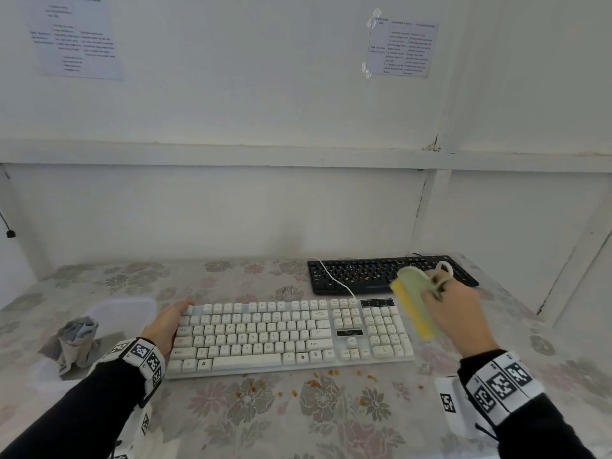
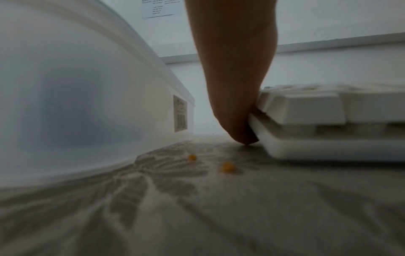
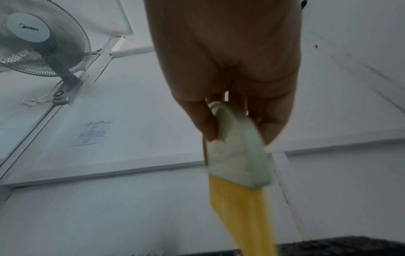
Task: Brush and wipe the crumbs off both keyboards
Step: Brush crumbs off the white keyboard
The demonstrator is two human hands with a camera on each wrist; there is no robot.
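The right hand (image 1: 458, 318) grasps a brush (image 1: 415, 301) with a pale green body and yellow bristles, fingers curled round its handle loop, and holds it in the air above the right end of the white keyboard (image 1: 284, 336), near the number pad. In the right wrist view the fingers (image 3: 198, 119) pinch the top of the brush (image 3: 238, 155) and the bristles point down toward the black keyboard (image 3: 342, 246).

The left hand (image 1: 167, 321) lies along the white keyboard's left end, its fingers reaching round the far left corner; in the left wrist view one finger (image 2: 236, 97) presses against the side of the keyboard (image 2: 328, 131) and touches the table.

The white keyboard lies near the front edge of the table (image 1: 231, 422), at its middle. Its white cable (image 1: 334, 279) runs back over the black keyboard (image 1: 381, 274), which lies toward the far right corner with orange crumbs (image 1: 366, 277) among its keys. More crumbs (image 1: 313, 382) are scattered on the floral cloth just in front of the white keyboard, and two (image 2: 228, 167) lie by the left hand.

A translucent plastic box (image 1: 122, 314) stands just left of the white keyboard, with a grey cloth (image 1: 76, 342) draped over its near side. A label (image 2: 180, 116) on the box is too blurred to read.

Two printed sheets (image 1: 402, 48) are taped to the wall; their text is too small to read. A fan (image 3: 37, 38) mounted high up reads "Midea" on its hub.
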